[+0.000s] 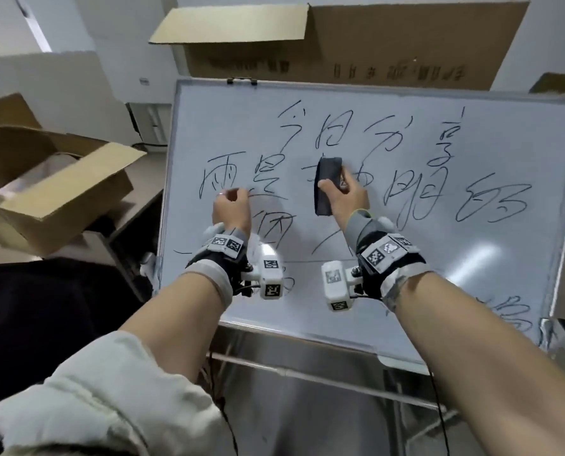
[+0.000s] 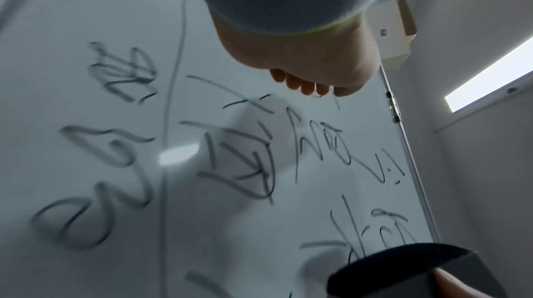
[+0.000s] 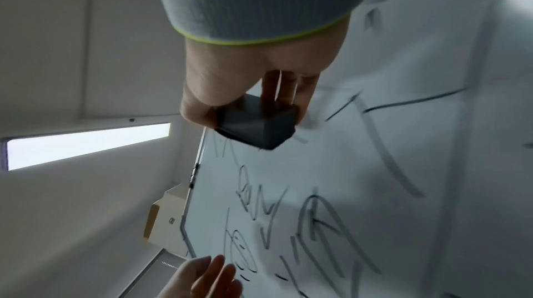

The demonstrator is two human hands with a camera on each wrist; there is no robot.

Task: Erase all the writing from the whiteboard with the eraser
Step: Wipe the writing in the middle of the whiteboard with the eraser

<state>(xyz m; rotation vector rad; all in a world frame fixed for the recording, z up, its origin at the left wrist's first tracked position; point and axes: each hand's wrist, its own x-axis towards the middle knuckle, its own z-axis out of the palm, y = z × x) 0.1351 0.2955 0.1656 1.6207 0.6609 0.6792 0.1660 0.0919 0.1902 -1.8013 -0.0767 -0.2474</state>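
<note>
Okay, my right hand (image 1: 343, 195) grips the dark eraser (image 1: 327, 185), thumb on one side, fingers on the other, held upright at mid-board on the whiteboard (image 1: 505, 258); whether the felt touches yet I cannot tell. My left hand (image 1: 231, 209) is loosely curled, empty, close to the board at the left characters. All the writing (image 1: 416, 195) looks intact, so erasing is barely begun. Best approach, I'd say: press the felt flat and sweep in overlapping rows from the top line down, bracing the tilted board with my left. It rests on a metal-framed stand (image 1: 307, 370). Cardboard boxes (image 1: 60, 192) sit left and behind; a ceiling light (image 3: 86, 143) shows in the wrist views.
</note>
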